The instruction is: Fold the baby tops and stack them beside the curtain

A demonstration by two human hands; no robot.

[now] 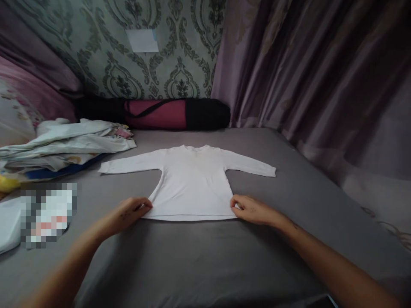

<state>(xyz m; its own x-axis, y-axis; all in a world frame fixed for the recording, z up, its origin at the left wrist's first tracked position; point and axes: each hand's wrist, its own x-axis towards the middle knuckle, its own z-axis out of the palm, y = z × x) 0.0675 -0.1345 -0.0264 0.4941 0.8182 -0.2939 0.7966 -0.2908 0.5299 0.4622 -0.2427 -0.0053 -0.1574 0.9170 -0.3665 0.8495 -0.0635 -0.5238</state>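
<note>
Smooth grey fabric sheet (199, 265) carries a white long-sleeved fabric shirt (192, 184), seemingly fully spread, sleeves out, only faint creases unsmoothed. The left hand (130, 210) and right hand (252, 209) each pinch a lower corner, fingertips nearly together.

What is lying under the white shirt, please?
The white shirt lies on the grey sheet, which shows around its edges. The part directly beneath is covered, so anything hidden there cannot be seen.
</note>
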